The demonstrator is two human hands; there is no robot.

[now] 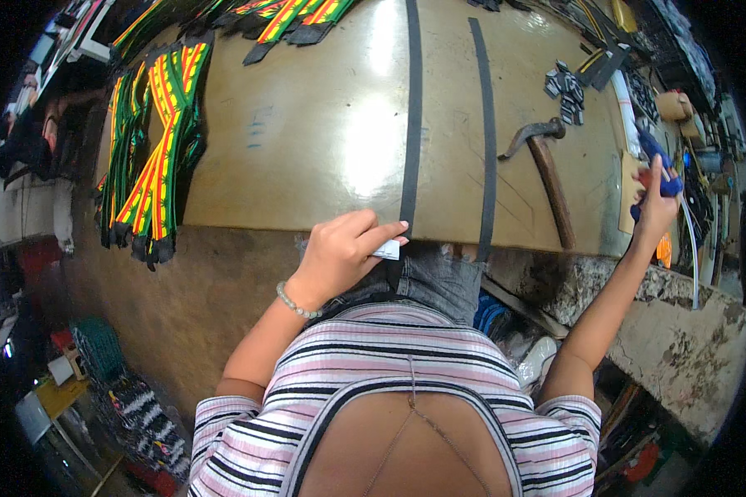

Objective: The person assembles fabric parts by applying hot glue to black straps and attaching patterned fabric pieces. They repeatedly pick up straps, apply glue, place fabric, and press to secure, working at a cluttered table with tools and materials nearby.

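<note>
Your left hand (pixel 344 247) is closed in a pinch on a white label (pixel 389 249), its index fingertip reaching to the black strap (pixel 414 108) at the near edge of the desk (pixel 307 166). Your right hand (pixel 658 207) is out at the far right, fingers curled around a blue glue gun (pixel 670 185) – a white length (pixel 692 257) hangs beside that wrist. Between your hands, a second black strap (pixel 485 124) runs toward you, and a hammer (pixel 549 182) lies nearer the right one. Well left of your left hand, a bundle of green, yellow and red straps (pixel 164 141) drapes over the edge.
</note>
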